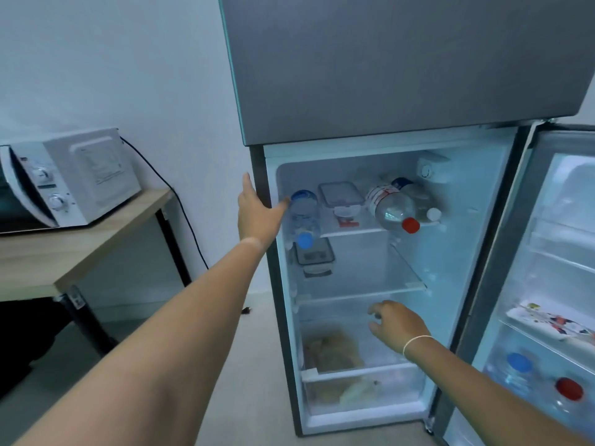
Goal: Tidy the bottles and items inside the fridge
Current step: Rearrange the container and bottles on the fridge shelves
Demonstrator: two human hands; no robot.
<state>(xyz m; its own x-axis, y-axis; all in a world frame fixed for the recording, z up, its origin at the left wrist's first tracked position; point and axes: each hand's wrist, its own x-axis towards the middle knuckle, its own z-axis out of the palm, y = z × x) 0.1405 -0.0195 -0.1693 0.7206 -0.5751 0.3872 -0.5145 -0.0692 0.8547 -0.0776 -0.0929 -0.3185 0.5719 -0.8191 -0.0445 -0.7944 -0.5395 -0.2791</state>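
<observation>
The fridge (467,220) stands open in front of me. On its top shelf a blue-capped bottle (302,217) lies at the left, a clear lidded box (342,196) sits in the middle, and a red-capped bottle (391,207) lies at the right beside a white-capped bottle (425,204). My left hand (257,214) is spread at the fridge's left edge, its fingertips touching the blue-capped bottle. My right hand (397,323) hovers with loose fingers in front of the lower shelf, holding nothing. A second lidded box (314,255) sits on the middle shelf at the left.
The open door (547,252) at the right carries two upright bottles (544,378) and a flat packet (550,320). A bottom drawer (360,378) holds bagged food. A microwave (67,181) sits on a wooden table (64,252) at the left, its cable running down the wall.
</observation>
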